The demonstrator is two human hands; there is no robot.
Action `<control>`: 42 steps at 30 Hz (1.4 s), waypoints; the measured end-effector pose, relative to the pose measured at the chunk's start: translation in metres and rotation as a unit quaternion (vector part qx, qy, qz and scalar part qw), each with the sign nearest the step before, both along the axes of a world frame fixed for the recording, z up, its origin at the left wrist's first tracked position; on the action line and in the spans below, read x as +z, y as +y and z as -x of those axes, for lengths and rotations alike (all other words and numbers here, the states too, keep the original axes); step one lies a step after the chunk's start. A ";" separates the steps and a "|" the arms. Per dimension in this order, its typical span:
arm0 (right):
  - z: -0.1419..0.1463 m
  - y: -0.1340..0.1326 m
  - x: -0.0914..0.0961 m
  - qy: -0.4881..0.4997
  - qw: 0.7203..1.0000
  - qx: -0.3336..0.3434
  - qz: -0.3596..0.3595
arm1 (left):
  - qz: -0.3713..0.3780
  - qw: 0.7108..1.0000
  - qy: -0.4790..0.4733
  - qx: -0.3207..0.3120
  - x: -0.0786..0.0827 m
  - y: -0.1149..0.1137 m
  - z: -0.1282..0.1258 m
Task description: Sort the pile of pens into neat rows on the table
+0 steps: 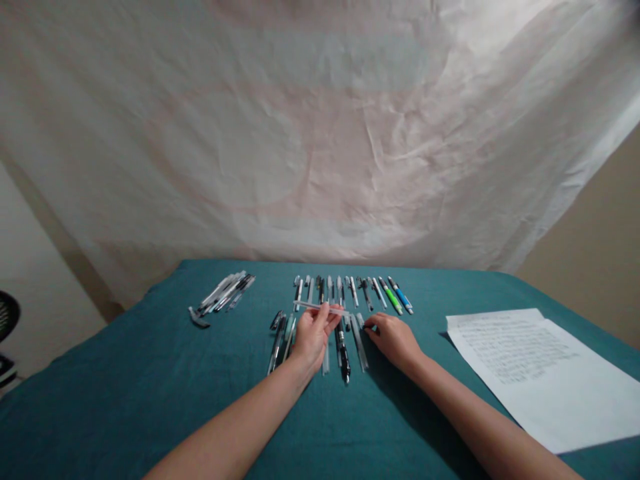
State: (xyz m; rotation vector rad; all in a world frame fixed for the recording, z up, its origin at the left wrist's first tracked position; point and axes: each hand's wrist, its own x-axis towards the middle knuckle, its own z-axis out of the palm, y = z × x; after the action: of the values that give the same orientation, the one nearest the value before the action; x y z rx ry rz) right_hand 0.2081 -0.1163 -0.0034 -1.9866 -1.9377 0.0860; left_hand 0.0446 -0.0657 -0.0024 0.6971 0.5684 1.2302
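Note:
My left hand pinches a thin translucent pen barrel, held almost level above the table with its ends sticking out on both sides. Just to the right, the fingers of my right hand are pressed together around a small dark piece, too little to name. Beside those fingertips lies a clear pen barrel. A black pen rests between my two hands. Left of my left hand are a dark pen and other slim pen parts, partly covered by the hand.
A row of pens stretches behind my hands, ending in a green pen and a blue pen. A loose pile of pens lies at the back left. Sheets of written paper are on the right of the green cloth.

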 end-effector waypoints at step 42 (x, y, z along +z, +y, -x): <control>0.000 -0.001 0.025 0.458 0.871 0.137 0.114 | -0.091 0.993 0.072 -0.031 0.009 -0.011 0.002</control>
State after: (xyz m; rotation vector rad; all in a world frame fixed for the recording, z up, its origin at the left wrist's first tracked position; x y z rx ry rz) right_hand 0.2085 -0.1169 0.0218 -1.3384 -1.5452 1.1496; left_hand 0.0427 -0.0765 0.0068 0.9562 0.5532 1.1894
